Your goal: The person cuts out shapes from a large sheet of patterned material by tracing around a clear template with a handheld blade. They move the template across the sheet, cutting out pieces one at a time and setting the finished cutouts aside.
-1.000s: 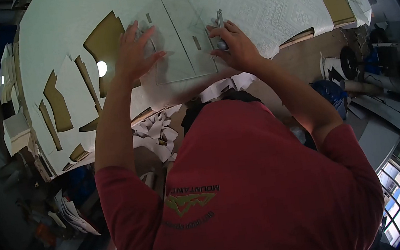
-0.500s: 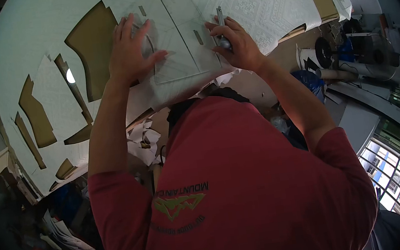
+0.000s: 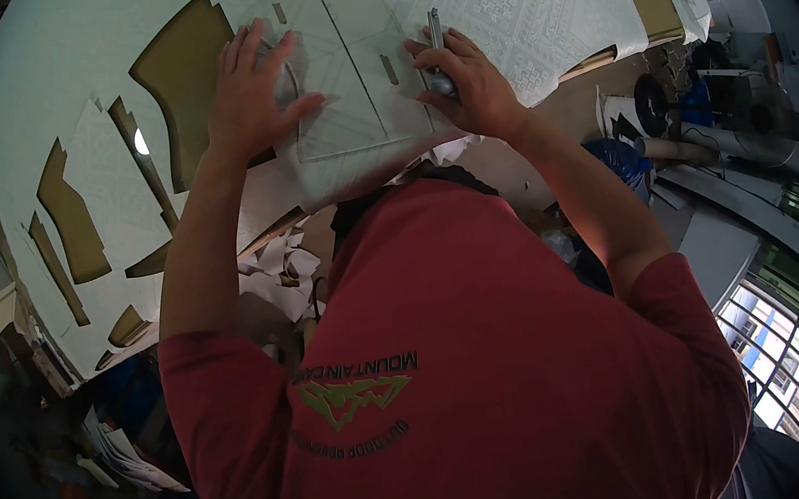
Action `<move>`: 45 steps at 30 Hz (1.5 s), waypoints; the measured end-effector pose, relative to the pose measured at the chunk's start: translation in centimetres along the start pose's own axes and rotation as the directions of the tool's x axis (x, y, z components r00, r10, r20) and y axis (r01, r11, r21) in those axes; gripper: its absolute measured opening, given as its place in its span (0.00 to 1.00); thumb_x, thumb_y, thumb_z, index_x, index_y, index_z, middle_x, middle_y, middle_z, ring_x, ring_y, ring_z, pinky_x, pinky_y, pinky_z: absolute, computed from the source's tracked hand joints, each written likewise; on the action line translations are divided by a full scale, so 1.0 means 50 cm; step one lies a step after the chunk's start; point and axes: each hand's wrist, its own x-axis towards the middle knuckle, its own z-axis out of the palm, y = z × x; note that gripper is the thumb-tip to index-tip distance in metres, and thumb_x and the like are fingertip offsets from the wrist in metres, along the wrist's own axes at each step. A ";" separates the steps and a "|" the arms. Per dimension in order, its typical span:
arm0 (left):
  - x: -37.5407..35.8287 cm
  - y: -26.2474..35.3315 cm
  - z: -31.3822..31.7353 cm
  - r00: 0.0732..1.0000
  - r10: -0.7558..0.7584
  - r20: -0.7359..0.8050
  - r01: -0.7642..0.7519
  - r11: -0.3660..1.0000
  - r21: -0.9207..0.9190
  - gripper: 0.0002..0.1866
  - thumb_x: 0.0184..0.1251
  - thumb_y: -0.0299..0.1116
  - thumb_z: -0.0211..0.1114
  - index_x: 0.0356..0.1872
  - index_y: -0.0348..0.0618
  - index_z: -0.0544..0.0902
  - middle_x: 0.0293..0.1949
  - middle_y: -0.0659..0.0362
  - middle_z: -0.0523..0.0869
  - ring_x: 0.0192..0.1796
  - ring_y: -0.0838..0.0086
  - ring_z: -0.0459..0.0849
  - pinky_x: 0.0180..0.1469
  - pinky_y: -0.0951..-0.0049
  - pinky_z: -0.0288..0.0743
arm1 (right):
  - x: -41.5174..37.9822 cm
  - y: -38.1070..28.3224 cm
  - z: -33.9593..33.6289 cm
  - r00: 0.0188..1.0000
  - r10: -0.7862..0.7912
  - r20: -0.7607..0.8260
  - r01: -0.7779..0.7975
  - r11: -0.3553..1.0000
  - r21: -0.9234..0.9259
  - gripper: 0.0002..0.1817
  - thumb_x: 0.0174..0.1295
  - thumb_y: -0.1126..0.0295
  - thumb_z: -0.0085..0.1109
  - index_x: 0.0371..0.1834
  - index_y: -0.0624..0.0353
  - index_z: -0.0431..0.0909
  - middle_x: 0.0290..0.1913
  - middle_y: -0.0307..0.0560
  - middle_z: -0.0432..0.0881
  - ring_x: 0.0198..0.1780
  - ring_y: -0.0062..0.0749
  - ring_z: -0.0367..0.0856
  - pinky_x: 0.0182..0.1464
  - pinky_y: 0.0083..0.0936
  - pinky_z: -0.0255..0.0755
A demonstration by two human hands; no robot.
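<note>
A see-through template sheet with a long dark line and small slots lies on white patterned fabric. Its near end reaches the table edge by my body. My left hand rests on the template's left side, fingers spread and thumb out. On the right side, my right hand is closed around a slim silver tool with a rounded end. That tool stands roughly upright in the view, and its exact kind cannot be made out. The right fingertips touch the template's right edge.
Several brown cut-out openings, such as a large one beside my left hand and a smaller one, show in the fabric. Paper scraps lie below the table edge. A black fan-like wheel and a blue bag are at the right.
Both hands and the template have shifted slightly left across the fabric. The view has also tilted a little. The silver tool stays in my right hand.
</note>
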 end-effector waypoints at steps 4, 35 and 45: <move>0.002 0.000 0.001 1.000 -0.003 0.010 0.003 1.000 0.016 0.48 0.59 0.72 0.70 0.76 0.54 0.75 0.81 0.45 0.63 0.83 0.45 0.57 0.83 0.44 0.52 | 0.001 -0.001 -0.001 1.000 0.016 -0.018 -0.016 0.999 0.031 0.27 0.56 0.71 0.77 0.55 0.52 0.72 0.69 0.47 0.82 0.70 0.53 0.76 0.78 0.51 0.61; 0.008 0.002 -0.004 1.000 0.015 -0.013 -0.015 1.000 0.006 0.48 0.57 0.70 0.72 0.74 0.51 0.77 0.79 0.43 0.65 0.81 0.44 0.60 0.82 0.45 0.54 | 0.000 0.001 -0.003 0.999 0.051 0.012 -0.051 0.999 0.018 0.27 0.56 0.72 0.78 0.56 0.56 0.73 0.70 0.50 0.82 0.77 0.58 0.71 0.79 0.51 0.62; 0.004 0.007 -0.002 1.000 0.002 -0.011 -0.002 1.000 0.012 0.46 0.59 0.68 0.72 0.74 0.53 0.77 0.79 0.45 0.65 0.80 0.45 0.61 0.81 0.46 0.56 | -0.049 -0.047 0.015 0.994 0.084 -0.075 -0.075 0.990 0.115 0.25 0.56 0.75 0.76 0.55 0.56 0.73 0.67 0.53 0.83 0.70 0.57 0.77 0.73 0.47 0.71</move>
